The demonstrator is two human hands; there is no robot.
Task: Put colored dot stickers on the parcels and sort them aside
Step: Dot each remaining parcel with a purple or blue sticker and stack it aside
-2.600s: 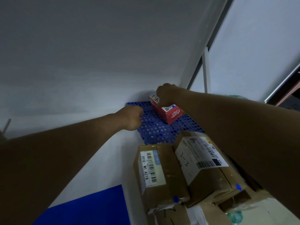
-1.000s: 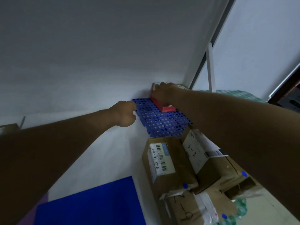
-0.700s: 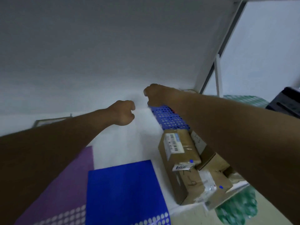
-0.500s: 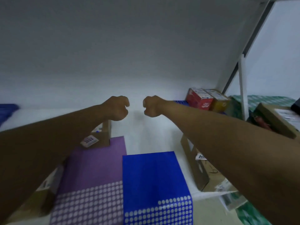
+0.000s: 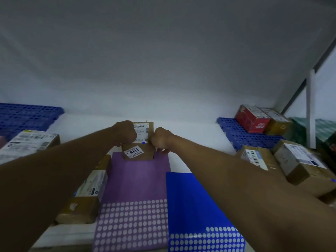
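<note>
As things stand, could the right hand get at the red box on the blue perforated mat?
Probably yes: the right hand is at the small 3003 parcel, and the red box lies uncovered on the blue perforated mat further right, nothing between.

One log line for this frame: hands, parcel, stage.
left hand: grips box | right hand: grips box | box: on purple sheet, blue dot on top | stage: picking up

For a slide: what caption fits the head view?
Both hands grip a dotted parcel above the sticker sheets.
</note>
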